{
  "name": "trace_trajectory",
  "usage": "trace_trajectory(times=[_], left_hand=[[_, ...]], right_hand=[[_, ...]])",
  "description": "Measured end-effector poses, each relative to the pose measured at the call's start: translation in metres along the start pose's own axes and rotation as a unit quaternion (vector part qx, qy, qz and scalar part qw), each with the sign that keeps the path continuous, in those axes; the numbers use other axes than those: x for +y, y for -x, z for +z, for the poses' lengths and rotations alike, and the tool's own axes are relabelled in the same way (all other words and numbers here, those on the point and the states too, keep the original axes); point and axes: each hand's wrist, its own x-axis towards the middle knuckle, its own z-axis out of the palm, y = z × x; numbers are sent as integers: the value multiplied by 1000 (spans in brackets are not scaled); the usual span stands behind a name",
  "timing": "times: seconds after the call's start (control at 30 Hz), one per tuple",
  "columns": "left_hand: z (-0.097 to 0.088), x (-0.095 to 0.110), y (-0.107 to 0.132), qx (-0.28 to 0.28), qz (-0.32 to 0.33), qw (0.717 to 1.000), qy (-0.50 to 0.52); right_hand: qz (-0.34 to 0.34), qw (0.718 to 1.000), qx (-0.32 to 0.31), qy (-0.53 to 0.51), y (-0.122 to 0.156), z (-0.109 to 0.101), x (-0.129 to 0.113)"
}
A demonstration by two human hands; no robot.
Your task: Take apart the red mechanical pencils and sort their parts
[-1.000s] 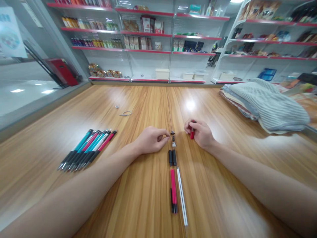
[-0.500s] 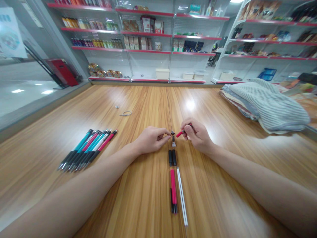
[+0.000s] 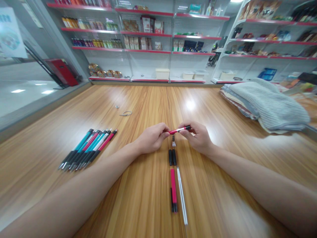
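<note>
Shop-like room; stocked retail shelves

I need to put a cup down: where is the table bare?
The table is bare beyond the right hand, left of the folded cloths. It's crowded in the middle, with pen parts lined up, and left, with pens side by side.

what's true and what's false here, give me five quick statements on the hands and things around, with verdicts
The right hand holds a red barrel. True.
The row of pens lies right of both hands. False: it lies left.
The left hand is at the barrel's left end. True.
The white rods lie left of the pink tubes. False: they lie right.
The striped cloth tops a pile. True.
</note>
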Motion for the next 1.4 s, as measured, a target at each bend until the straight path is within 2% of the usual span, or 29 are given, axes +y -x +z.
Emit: trace_trajectory(times=[0.27, 0.43, 0.6, 0.73, 1.03, 1.13, 1.2, 1.27, 1.4], left_hand=[[0, -4, 0, 39, -6, 999, -3], [-2, -1, -1, 64, -52, 996, 33], [0, 1, -1, 39, -44, 998, 26], [4, -1, -1, 53, -24, 998, -18], [3, -3, -1, 60, -37, 997, 26], [3, -3, -2, 70, -59, 994, 66], [2, -3, -2, 84, -94, 984, 124], [1, -5, -3, 102, -137, 962, 211], [-6, -17, -4, 145, -175, 892, 391]], right_hand=[[-7, 999, -15, 32, 1, 0, 2], [-1, 999, -12, 40, 0, -1, 2], [0, 998, 3, 65, -1, -2, 3], [-2, 998, 17, 62, -1, -1, 4], [-29, 997, -1, 66, -2, -1, 0], [-31, 997, 4, 66, -2, 0, 0], [-25, 997, 8, 66, -2, 0, 1], [-21, 998, 4, 65, -1, -1, 0], [-32, 998, -14, 52, -1, -5, -1]])
